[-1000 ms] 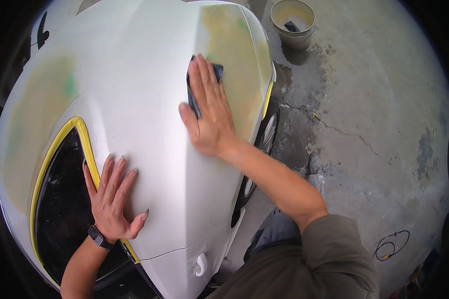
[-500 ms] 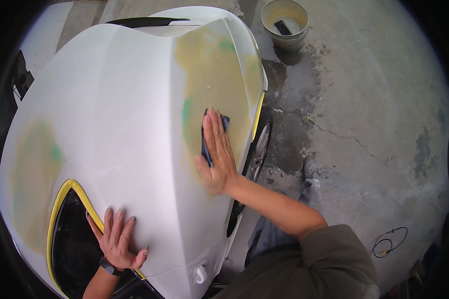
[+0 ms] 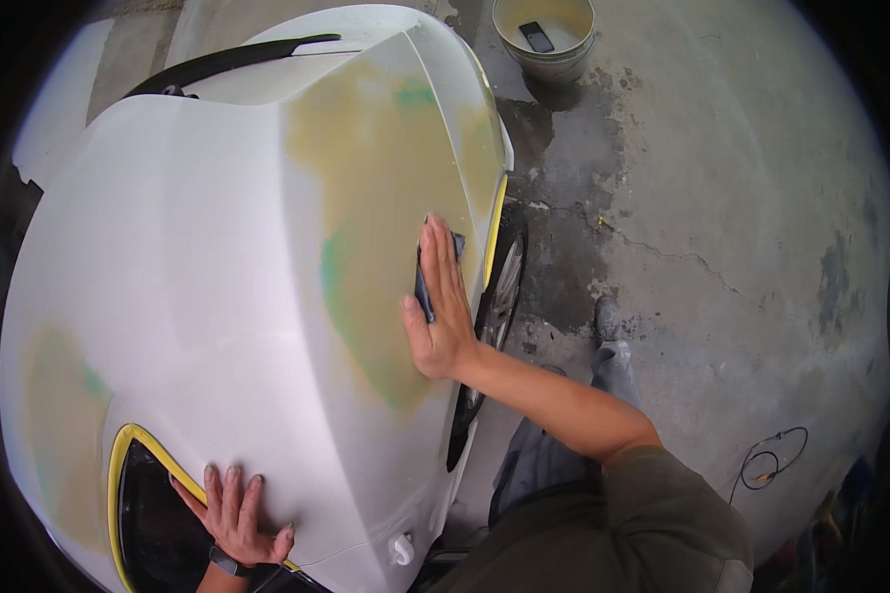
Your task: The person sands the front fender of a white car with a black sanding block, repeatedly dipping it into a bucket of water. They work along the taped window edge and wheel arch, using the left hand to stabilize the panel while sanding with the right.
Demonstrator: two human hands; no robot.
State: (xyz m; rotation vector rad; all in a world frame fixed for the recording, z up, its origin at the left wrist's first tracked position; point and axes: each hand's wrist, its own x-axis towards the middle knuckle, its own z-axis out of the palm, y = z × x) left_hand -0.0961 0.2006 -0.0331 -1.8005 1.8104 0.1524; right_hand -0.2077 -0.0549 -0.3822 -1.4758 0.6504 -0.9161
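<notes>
My right hand (image 3: 444,306) lies flat with fingers together over a dark, thin sanding sheet or pad (image 3: 423,282), pressing it on the car's white panel (image 3: 208,227) near its right edge, within a mottled beige and green patch (image 3: 366,178). The hand covers much of the sheet. My left hand (image 3: 235,514) rests with fingers spread on the bodywork at the yellow-taped border (image 3: 160,450) of the dark window (image 3: 158,524). A second beige patch (image 3: 59,385) shows at the far left of the panel.
A bucket (image 3: 544,54) with a dark rectangular item (image 3: 536,37) inside stands on the wet, cracked concrete (image 3: 712,198) beside the car. A wheel (image 3: 501,287) sits below the right edge. A coiled cable (image 3: 766,465) lies at lower right; a white door handle (image 3: 401,549) is near my body.
The view has shifted, bringing more of the car's far end into sight. My right hand and sheet have moved across the patch toward the right edge. My left hand still rests by the window.
</notes>
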